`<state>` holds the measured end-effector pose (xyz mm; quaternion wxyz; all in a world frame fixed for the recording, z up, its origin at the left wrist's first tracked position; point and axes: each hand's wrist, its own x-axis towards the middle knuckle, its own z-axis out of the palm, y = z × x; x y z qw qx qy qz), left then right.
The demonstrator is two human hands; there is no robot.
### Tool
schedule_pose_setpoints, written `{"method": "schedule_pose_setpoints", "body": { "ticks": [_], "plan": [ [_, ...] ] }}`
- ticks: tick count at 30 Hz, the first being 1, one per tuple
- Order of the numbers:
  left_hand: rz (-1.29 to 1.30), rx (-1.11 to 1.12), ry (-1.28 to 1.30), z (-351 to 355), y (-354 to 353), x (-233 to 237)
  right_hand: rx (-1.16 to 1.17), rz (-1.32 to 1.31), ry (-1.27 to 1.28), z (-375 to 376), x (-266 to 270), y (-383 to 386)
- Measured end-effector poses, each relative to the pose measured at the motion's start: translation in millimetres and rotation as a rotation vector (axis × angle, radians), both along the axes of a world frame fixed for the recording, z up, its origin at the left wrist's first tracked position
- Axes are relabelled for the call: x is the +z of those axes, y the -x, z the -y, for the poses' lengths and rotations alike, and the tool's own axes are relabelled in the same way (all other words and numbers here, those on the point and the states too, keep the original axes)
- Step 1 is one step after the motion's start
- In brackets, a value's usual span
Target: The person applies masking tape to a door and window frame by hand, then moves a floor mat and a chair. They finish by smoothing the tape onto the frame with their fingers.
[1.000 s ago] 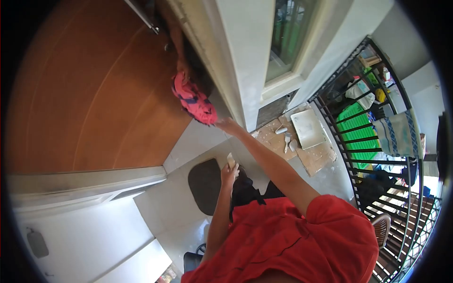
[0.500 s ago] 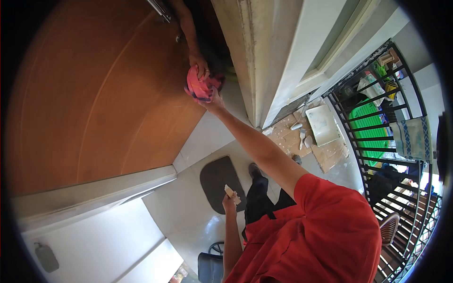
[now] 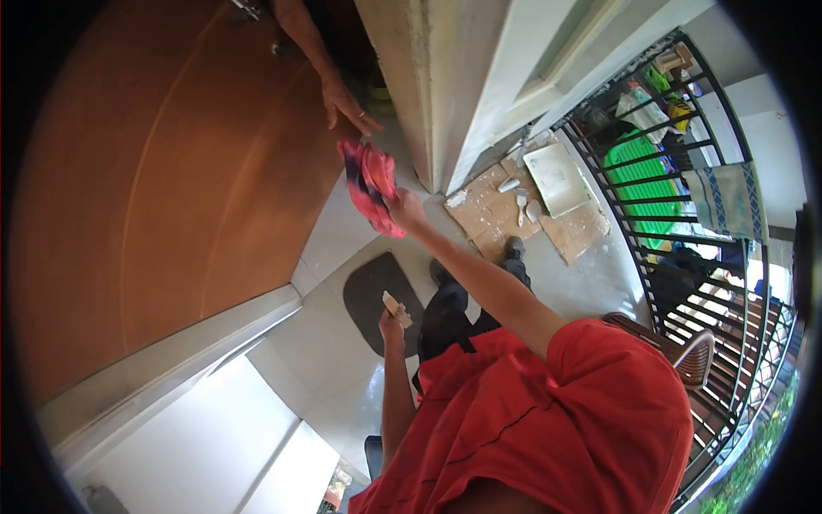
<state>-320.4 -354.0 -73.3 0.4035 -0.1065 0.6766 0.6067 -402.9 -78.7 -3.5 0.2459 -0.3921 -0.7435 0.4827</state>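
Observation:
My right hand (image 3: 406, 210) stretches forward beside the wooden door and is closed on a crumpled pink cloth (image 3: 377, 176) with dark patches. Part of the cloth hangs below my fingers. Just beyond it, another person's hand (image 3: 342, 103), wearing a ring, reaches out through the doorway with its fingers apart, not touching the cloth. Lower down, my left hand (image 3: 391, 325) is closed around a small cream-and-white piece (image 3: 394, 306), whose exact kind I cannot make out. It is held above the dark floor mat (image 3: 364, 287).
The wooden door (image 3: 171, 171) fills the left, next to a pale door frame (image 3: 411, 94). Paint-spattered cardboard (image 3: 484, 218) on the floor bears a white paint tray (image 3: 561, 180), a brush (image 3: 521, 206) and a small roller (image 3: 509, 184). Black railings (image 3: 634, 223) and a brown chair (image 3: 693, 358) stand right.
The other person's hand has let go of the pink cloth and drawn back. My right hand has pulled the cloth nearer. My left hand still holds its piece, and the view has shifted.

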Motion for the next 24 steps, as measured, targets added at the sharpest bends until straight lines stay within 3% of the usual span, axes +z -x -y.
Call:
{"method": "schedule_pose_setpoints", "body": {
  "ticks": [6,11,24],
  "plan": [
    [0.003,-0.103,0.083,-19,10,3,-0.017,0.281,0.077,23,-32,-88],
    [-0.004,-0.140,0.016,-22,3,-3,0.116,0.523,0.241,27,-58,-144],
    [-0.023,-0.146,0.218,-7,-50,-7,0.188,0.760,0.197,6,-149,-200]
  ]
}}
